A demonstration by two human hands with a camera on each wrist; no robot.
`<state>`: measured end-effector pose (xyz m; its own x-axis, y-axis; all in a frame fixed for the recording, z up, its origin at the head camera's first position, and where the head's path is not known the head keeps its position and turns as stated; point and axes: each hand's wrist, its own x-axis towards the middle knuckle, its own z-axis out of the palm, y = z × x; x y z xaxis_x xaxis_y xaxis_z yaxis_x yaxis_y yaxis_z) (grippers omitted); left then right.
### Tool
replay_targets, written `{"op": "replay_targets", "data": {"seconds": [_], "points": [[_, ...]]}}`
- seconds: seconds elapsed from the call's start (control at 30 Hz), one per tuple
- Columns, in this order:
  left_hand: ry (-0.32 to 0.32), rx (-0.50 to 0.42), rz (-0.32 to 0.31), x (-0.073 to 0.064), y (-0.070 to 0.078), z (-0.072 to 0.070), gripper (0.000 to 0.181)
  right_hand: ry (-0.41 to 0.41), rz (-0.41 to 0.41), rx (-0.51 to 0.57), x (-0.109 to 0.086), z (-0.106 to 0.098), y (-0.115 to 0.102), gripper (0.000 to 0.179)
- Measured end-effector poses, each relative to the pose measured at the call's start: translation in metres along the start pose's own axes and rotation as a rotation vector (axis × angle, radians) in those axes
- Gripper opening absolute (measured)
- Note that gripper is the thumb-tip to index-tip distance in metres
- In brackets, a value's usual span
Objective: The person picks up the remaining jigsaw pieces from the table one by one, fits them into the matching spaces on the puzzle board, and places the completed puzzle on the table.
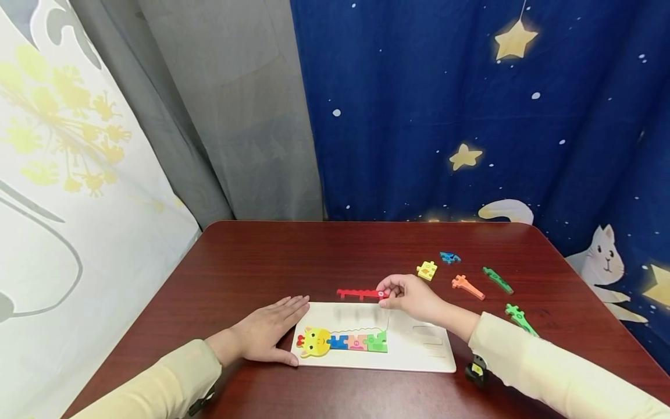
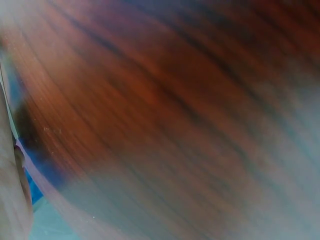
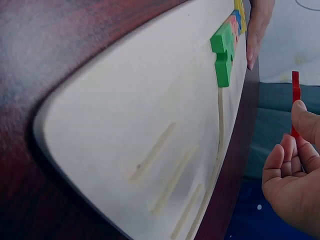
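Note:
A white puzzle board (image 1: 419, 358) lies on the table. Set in its lower left are a yellow giraffe-head piece (image 1: 316, 342) and, in a row beside it, blue (image 1: 339, 342), pink (image 1: 357, 343) and green (image 1: 377, 342) pieces. My left hand (image 1: 267, 330) rests with straight fingers along the board's left edge. Between thumb and fingers, my right hand (image 1: 413, 299) pinches one end of a long red puzzle piece (image 1: 356, 293) over the board's far edge. The right wrist view shows this red piece (image 3: 295, 85) edge-on, raised above the board.
Loose pieces lie to the right on the table (image 1: 262, 256): yellow (image 1: 427, 270), blue (image 1: 450, 257), orange (image 1: 468, 287), and two green ones (image 1: 498, 280) (image 1: 520, 319), the nearer partly behind my right sleeve. Curtains stand behind the table. Blurred wood grain fills most of the left wrist view.

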<state>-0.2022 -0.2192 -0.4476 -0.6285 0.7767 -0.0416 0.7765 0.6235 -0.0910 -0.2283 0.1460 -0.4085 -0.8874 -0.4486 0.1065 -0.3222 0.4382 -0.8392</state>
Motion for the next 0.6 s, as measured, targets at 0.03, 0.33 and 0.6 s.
{"op": "replay_targets", "data": {"seconds": [0.03, 0.33, 0.6], "points": [[0.002, 0.0, 0.001, 0.0, 0.0, 0.0, 0.109, -0.002, -0.001, -0.003, -0.001, 0.001, 0.0, 0.014], [0.007, -0.003, 0.004, 0.0, -0.001, 0.0, 0.108, -0.024, 0.002, -0.013, -0.005, 0.008, 0.001, 0.014], [-0.003, -0.002, -0.001, 0.0, -0.001, -0.001, 0.109, -0.047, -0.006, -0.004, -0.01, 0.016, 0.002, 0.016]]}}
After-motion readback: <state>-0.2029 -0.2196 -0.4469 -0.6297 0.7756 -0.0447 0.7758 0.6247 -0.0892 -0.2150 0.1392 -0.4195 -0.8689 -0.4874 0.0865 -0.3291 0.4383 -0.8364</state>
